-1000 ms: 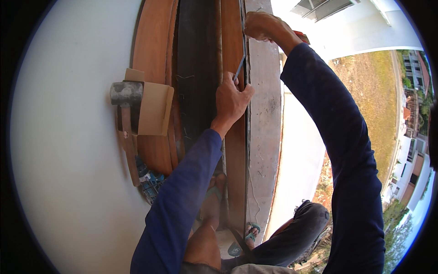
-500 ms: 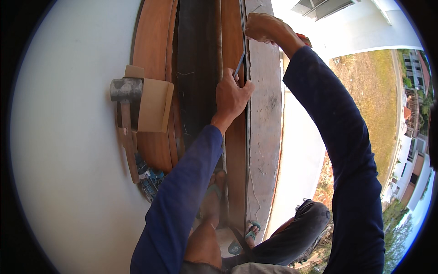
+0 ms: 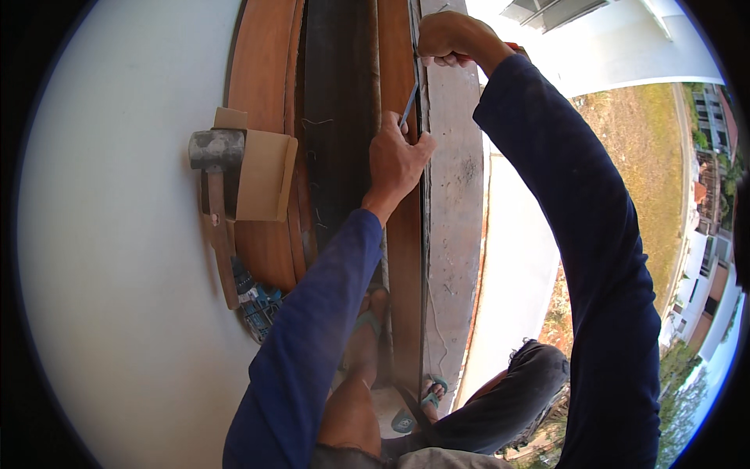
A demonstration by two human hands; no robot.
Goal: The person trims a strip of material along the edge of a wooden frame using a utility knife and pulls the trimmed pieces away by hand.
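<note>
Hand, left [image 3: 397, 160]: extended, fingers grasping thin metal bar [image 3: 410, 102] at edge of brown plank [image 3: 403, 234]. Right hand [image 3: 455, 39]: farther ahead, fingers curled round red handle [image 3: 516, 49]. Mallet [image 3: 216, 151], cardboard box [image 3: 262, 176], drill [image 3: 256, 301]: leftward.

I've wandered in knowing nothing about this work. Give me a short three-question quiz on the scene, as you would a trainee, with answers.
1. True or false: the mallet lies to the left of the left hand.

2. Which is nearest the top of the picture?
A) the left hand
B) the right hand
C) the mallet

3. What do the fingers of the left hand hold?

Key:
1. True.
2. B.
3. A thin grey bar.
</note>
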